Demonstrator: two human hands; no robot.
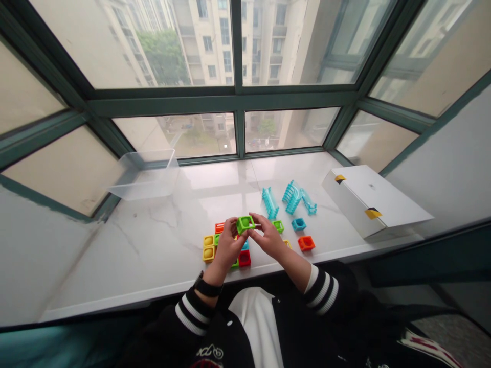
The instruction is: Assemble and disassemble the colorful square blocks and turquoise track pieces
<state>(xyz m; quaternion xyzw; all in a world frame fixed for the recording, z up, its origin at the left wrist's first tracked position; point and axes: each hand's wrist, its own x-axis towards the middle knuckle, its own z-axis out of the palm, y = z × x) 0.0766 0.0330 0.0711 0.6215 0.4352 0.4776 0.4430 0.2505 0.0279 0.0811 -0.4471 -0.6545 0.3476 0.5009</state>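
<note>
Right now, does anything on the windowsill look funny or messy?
Yes, a little. The white box sits slanted instead of lining up with the edge of the sill. The orange block also looks odd, sitting off by itself, apart from the other blocks.

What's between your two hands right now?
In the head view, a lime-green square block sits between the left hand and right hand, gripped by both.
</note>
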